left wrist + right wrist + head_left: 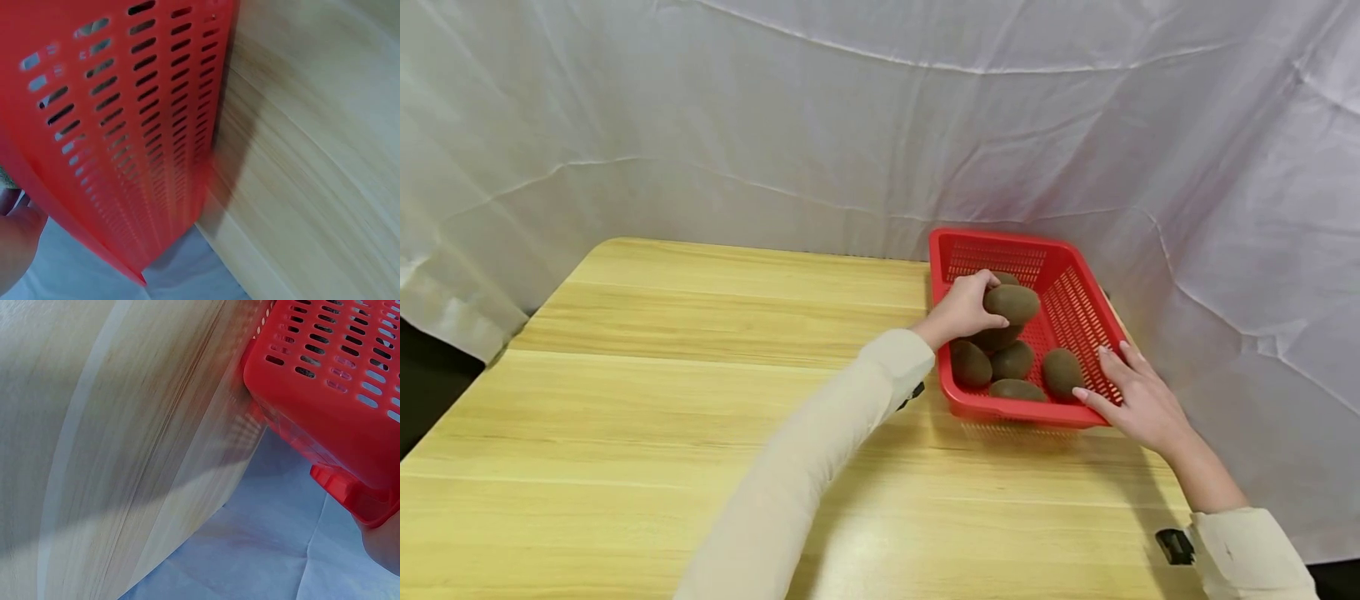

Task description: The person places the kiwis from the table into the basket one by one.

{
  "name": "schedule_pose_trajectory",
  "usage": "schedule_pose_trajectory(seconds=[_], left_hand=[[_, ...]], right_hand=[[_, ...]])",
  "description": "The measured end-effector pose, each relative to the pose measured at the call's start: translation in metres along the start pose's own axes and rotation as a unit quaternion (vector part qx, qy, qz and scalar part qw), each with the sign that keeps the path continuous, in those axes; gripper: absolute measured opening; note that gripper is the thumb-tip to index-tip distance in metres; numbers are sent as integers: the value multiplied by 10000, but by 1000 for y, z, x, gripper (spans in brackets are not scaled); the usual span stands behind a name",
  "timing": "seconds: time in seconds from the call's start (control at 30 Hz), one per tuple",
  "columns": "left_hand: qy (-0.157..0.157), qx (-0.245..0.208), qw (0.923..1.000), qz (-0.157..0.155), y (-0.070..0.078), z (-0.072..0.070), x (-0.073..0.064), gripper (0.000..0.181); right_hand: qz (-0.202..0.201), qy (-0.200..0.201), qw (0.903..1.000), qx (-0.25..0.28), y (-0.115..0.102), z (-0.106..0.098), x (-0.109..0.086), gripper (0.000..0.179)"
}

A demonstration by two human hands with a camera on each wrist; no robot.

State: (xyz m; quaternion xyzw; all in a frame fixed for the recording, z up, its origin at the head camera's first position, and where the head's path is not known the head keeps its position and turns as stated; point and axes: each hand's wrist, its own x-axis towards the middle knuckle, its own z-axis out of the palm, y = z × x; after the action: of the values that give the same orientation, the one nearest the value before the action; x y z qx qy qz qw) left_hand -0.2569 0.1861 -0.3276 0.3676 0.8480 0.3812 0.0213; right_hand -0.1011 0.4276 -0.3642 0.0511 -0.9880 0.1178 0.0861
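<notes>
My left hand (966,310) reaches over the left rim of a red plastic basket (951,250) and grips a brown, oval kiwi (1012,304) between thumb and fingers. Beneath and around it lie several more kiwis, one by the left wall (970,364) and another close to the right side (1062,373). On the basket's near right corner rests my right hand (1142,404), its fingers fairly straight over the rim and its thumb pointing inward. At the wrist views' edges, only small parts of the left hand (19,240) and right hand (384,547) show.
The basket stands at the back right of a light wooden table (700,400), near the far edge. Pale cloth (775,125) hangs behind the table and along its right side. The basket's slotted side wall (144,112) fills much of the left wrist view.
</notes>
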Motion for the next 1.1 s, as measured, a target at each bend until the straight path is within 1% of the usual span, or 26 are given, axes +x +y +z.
schedule_pose_trajectory(seconds=[0.3,0.47,0.63,0.77,0.87,1.0,1.1], left_hand=[[-8,339,9994,-62,10,9,8,48],[8,413,9990,-164,8,10,7,48],[113,362,9989,-266,4,9,5,49],[175,316,9990,-256,3,10,5,49],[294,202,9991,-215,2,10,4,48],[589,71,9979,-256,0,8,3,46],[681,215,9970,-299,-3,6,2,46]], right_hand=[[49,5,10000,17,1,-1,-1,77],[69,-16,10000,50,-1,1,-1,77],[35,20,10000,57,-2,0,-1,76],[35,23,10000,26,-3,0,0,76],[39,28,10000,28,-3,1,-1,76],[46,43,10000,55,-4,0,-1,76],[77,39,10000,48,-4,-1,-1,76]])
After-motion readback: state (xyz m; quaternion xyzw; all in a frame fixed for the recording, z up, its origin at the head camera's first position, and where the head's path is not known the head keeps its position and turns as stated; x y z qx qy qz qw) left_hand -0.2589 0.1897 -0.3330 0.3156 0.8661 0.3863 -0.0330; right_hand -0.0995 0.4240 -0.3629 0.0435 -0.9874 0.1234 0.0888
